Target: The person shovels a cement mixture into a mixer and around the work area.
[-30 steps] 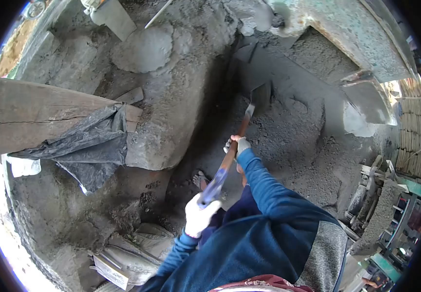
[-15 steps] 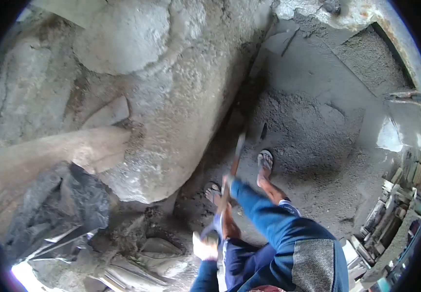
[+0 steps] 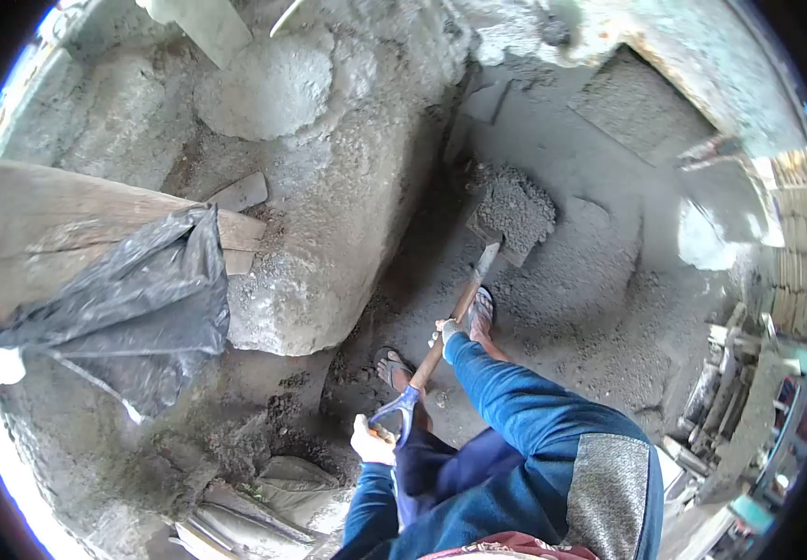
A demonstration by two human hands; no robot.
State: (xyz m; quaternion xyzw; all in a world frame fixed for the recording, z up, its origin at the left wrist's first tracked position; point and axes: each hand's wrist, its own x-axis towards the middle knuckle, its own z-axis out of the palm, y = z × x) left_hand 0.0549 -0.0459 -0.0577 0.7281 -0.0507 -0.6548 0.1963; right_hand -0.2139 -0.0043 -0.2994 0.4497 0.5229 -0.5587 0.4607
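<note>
A shovel has a wooden shaft [image 3: 460,301], a blue grip [image 3: 403,401] and a blade heaped with grey, gritty material [image 3: 515,207]. My left hand [image 3: 374,442], in a pale glove, is closed on the blue grip at the lower end. Farther up, my right hand [image 3: 447,330] wraps round the wooden shaft. The heaped blade is beyond my feet, over the grey ground; whether it touches the ground I cannot tell. Loose grey material [image 3: 581,280] spreads to the right of the shaft.
A large pale rock-like block [image 3: 329,252] stands left of my feet. Black plastic sheeting [image 3: 156,303] hangs over a wooden plank [image 3: 67,219] on the left. Stacked wood pieces [image 3: 725,401] lie at the right. My sandalled feet are on the ground near the shaft.
The shovel blade now shows a heap of grey material on it, where it was dark and blurred. Both hands keep hold of the shovel. The whole view has shifted.
</note>
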